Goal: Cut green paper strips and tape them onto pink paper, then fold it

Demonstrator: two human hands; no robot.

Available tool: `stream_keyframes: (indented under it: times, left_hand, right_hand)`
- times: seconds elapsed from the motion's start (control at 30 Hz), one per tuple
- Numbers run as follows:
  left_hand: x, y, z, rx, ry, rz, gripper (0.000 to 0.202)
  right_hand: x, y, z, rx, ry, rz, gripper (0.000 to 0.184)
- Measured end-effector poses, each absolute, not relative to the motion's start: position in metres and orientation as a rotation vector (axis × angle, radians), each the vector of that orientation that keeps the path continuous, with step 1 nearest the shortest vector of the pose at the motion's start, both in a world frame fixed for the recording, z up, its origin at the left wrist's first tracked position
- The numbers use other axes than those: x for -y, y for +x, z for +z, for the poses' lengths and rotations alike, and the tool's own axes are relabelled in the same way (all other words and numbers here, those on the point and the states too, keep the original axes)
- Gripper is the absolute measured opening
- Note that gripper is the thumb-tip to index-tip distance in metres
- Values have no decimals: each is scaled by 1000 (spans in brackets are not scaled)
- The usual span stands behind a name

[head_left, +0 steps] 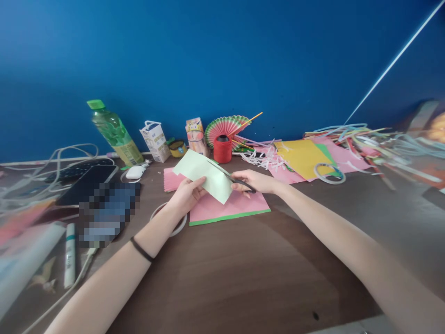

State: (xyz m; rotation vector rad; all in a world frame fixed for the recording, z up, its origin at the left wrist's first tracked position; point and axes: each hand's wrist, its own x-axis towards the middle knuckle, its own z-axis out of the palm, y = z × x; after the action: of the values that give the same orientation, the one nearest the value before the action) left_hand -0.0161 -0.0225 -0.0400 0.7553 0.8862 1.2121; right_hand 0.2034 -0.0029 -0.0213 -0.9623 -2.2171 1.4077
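A pale green sheet of paper [200,168] is held up in the middle of the head view, tilted above the table. My left hand [189,195] pinches its lower edge between thumb and fingers. Closed round the dark handles of a pair of scissors [248,186] is my right hand [252,182]. The scissor blades reach left across the pale green paper near its upper right edge. Beneath both hands lies a pink sheet [222,208] with a green strip along its front edge. A pink piece with a zigzag edge [169,180] shows beside the left hand.
Behind the paper stand a red thread spool [222,149], a paper fan [224,127], a carton [155,141] and a green bottle [113,132]. Coloured sheets [299,155], paper scraps and a tape roll [329,173] lie right. Cables, a phone [111,213] and a marker [70,255] lie left.
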Motion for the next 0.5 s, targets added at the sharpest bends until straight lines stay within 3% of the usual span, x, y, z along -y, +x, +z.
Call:
stream_keyframes:
  times: [0.5]
  left_hand:
    - [21, -17, -41, -846, 721, 1220, 17]
  right_hand:
    - [5, 200, -24, 2192, -997, 1346, 27]
